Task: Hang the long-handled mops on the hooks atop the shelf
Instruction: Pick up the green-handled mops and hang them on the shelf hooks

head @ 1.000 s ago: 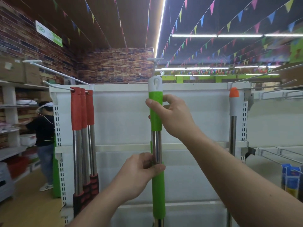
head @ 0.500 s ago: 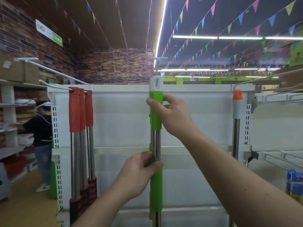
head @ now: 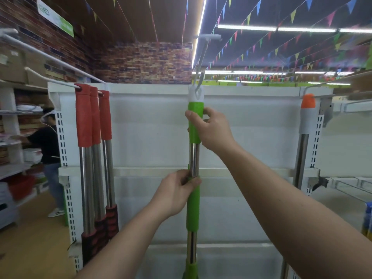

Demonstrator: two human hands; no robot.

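Observation:
I hold a green-handled mop (head: 193,208) upright in front of the white shelf (head: 153,125). My right hand (head: 211,130) grips its upper green grip just under the white cap. My left hand (head: 177,193) grips the steel pole at the top of the lower green sleeve. The cap's loop sits at the tip of the centre hook (head: 201,63), which reaches out from the shelf top; I cannot tell if the loop is on it. Three red-handled mops (head: 92,117) hang on the left hook (head: 50,79).
An orange-capped mop (head: 306,117) hangs at the shelf's right end, under more wire hooks (head: 342,77). A person in a black top (head: 47,143) stands at shelving on the left. Blue packages (head: 367,222) sit low at the right edge.
Both hands have lifted the green mop a little, bringing its white cap up to the tip of the centre hook. Both hands keep their grip on the mop.

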